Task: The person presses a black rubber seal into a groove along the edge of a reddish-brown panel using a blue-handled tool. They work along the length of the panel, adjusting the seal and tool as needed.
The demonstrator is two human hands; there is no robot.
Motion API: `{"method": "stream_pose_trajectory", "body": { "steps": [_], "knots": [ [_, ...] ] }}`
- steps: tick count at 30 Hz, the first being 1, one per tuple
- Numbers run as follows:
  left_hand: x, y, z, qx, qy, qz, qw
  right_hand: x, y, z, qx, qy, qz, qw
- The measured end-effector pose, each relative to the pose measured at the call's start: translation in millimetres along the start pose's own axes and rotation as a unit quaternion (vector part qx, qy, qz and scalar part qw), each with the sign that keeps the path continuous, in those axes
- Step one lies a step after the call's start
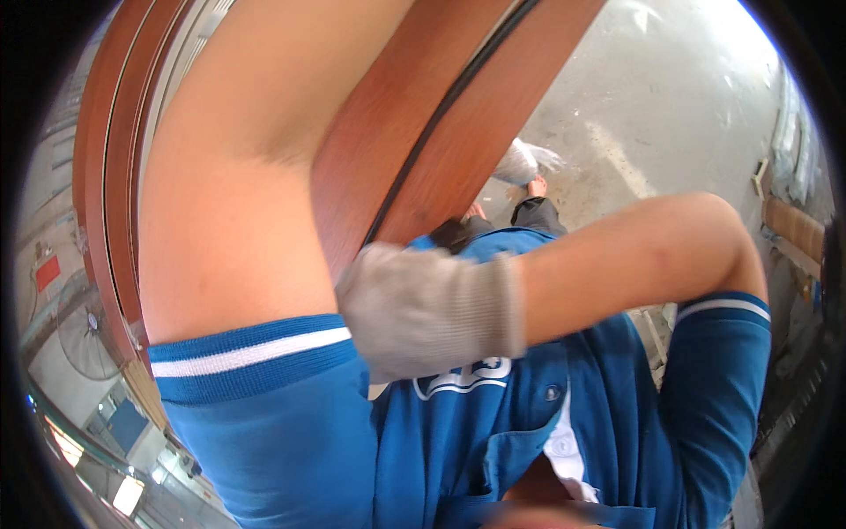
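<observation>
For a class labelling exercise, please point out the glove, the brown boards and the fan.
Glove (419, 310), head view: grey knit fabric.
Brown boards (471, 134), head view: flat face of one.
Fan (92, 323), head view: central hub.

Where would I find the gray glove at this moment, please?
In the head view, the gray glove is just left of centre, on the right hand, beside the left upper arm and just below the reddish-brown panel.

Grey floor (652, 106) — pale streak (619, 159) across it; whitish plastic bundle (518, 164) on it — bare foot (537, 187) beside.
</observation>
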State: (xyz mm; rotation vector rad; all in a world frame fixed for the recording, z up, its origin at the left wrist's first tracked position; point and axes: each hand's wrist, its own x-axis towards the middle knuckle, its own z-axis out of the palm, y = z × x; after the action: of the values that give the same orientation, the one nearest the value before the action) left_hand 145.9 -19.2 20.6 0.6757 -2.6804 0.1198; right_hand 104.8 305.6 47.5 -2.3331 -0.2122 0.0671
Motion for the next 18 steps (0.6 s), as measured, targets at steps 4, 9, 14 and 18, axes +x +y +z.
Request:
{"method": "stream_pose_trajectory", "body": {
  "steps": [4, 9, 14, 18],
  "knots": [
    [-3, -9, -2, -0.007, -0.012, 0.035, 0.999, 3, 7, -19, 0.007, 0.05, -0.03, 0.998],
    [-8, -2, -4, 0.0, -0.001, 0.059, 0.998, -92, 51, -76, -0.156, 0.041, 0.25, 0.955],
    [-20, 12, -15, -0.161, -0.065, -0.222, 0.96, -162, 114, -128, -0.473, 0.177, 0.184, 0.843],
    [4, 2, -8, -0.025, -0.1, -0.099, 0.99, -181, 126, -139, -0.447, 0.19, 0.227, 0.844]
  ]
}}
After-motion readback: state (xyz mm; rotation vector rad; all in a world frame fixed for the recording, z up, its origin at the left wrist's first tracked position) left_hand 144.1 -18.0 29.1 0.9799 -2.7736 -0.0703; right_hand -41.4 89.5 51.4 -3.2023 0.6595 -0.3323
